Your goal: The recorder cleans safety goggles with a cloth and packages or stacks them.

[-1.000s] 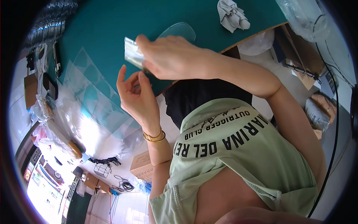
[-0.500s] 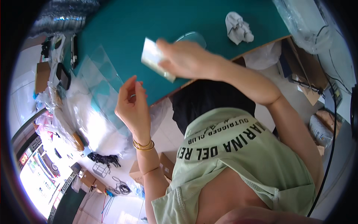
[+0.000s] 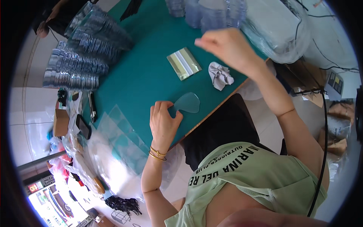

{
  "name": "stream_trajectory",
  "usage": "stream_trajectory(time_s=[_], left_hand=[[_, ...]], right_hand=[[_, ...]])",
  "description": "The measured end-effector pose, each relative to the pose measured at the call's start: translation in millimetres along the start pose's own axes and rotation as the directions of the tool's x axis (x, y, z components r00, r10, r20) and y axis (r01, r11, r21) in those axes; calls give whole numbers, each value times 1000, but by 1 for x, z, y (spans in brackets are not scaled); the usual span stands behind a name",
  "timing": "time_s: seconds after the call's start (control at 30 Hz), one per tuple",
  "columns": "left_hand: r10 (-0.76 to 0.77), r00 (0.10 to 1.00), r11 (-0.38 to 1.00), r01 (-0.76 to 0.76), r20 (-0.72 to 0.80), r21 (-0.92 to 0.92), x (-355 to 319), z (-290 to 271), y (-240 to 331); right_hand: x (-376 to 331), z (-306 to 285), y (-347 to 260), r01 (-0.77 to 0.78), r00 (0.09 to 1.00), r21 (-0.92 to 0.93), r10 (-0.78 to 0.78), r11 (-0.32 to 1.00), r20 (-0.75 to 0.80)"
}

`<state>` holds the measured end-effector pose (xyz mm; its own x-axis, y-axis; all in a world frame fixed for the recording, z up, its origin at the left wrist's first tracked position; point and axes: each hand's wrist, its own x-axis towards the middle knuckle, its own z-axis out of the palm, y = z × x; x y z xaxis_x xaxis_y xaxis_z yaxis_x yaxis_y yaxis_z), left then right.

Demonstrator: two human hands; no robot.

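Note:
On the green table lies a clear, rounded plastic sheet shaped like a lens [image 3: 189, 103]. My left hand [image 3: 163, 123] is at its left end, thumb and fingers curled around that edge. Above the table toward the far right, my right hand [image 3: 230, 49] is raised and slightly blurred. Its fingertips are drawn together, and whatever may be between them is too small to make out. A flat square pad [image 3: 184, 63], yellowish with a pale band across it, rests between the hands. To the right of the pad lies a crumpled white cloth [image 3: 220, 76].
Stacks of clear curved plastic pieces [image 3: 85, 53] stand at the far left, with more stacks [image 3: 211, 15] at the back. Clear flat sheets [image 3: 123, 130] overhang the left edge. A box cutter [image 3: 92, 106] lies nearby. A plastic-wrapped bundle [image 3: 281, 32] sits at the right.
The square pad has left my right hand and lies on the table. My right hand has moved away to the far right. My left hand has come to the clear sheet. The view has shifted.

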<state>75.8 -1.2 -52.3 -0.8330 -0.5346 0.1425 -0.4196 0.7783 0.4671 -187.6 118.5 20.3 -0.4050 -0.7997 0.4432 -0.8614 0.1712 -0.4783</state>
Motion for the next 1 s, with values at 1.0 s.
stream_trajectory(time_s=[1.0], left_hand=[[-336, 903, 924, 261, -269, -281, -2, -29, -22]], right_hand=[[-57, 106, -55, 132, 924, 76, -151, 988, 351]])
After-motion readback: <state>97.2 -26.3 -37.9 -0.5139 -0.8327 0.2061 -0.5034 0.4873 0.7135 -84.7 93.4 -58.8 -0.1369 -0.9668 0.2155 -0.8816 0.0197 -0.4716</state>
